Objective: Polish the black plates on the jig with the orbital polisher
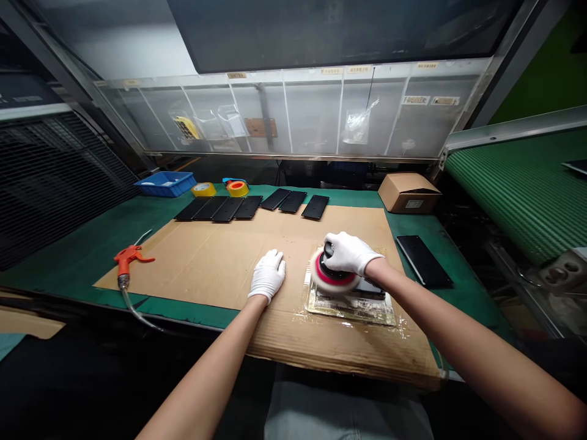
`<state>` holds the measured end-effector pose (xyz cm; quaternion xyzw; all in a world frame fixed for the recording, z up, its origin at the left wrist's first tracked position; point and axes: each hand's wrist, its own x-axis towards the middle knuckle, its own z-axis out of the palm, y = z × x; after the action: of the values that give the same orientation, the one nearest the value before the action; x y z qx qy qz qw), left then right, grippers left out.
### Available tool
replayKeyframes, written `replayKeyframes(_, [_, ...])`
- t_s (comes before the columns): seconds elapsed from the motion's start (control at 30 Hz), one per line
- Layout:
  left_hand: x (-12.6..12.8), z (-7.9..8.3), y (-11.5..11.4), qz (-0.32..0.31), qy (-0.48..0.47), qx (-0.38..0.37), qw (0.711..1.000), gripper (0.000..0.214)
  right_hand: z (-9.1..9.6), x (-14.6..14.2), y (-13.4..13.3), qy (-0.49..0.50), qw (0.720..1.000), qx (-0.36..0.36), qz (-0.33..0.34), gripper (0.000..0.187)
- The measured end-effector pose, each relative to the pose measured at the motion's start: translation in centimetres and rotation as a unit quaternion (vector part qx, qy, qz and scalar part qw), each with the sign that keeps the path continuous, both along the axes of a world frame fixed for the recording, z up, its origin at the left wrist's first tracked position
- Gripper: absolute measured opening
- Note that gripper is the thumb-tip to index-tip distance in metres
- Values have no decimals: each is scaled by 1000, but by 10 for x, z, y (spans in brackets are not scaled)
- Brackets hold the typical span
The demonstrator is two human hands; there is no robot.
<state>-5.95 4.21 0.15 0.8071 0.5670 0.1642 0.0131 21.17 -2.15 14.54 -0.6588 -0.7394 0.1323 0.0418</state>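
My right hand [346, 253], in a white glove, grips the top of a round orbital polisher [332, 275] with a red backing and a white pad. The pad rests on a dark phone-sized panel [370, 287], which is mostly hidden beneath it. That panel lies on a stained board wrapped in clear plastic [351, 310]. My left hand [268, 275], also gloved, lies flat on a cardboard sheet [206, 269], holding nothing. Several black glass panels [243, 208] stand in a row along the far edge of the cardboard.
A lone black panel [424, 261] lies on the green mat [458, 293] at right. An orange air blow gun [128, 260] with a hose lies at left. Farther back are a blue tray [165, 183], tape rolls [237, 189], and a cardboard box [408, 193]. A green conveyor belt [518, 189] runs along the right.
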Motion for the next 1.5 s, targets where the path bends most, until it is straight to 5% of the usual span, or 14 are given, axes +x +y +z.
replayKeyframes(0.37, [-1, -1, -1, -5, 6, 3, 1000, 39, -2, -29, -34, -18, 998, 20, 63, 31])
replayKeyframes(0.87, [1, 0, -1, -3, 2, -11, 1000, 41, -9, 10, -62, -27, 999, 17, -10, 36])
replayKeyframes(1.5, [-1, -3, -1, -1, 0, -5, 1000, 38, -12, 14, -62, -31, 999, 25, -18, 35])
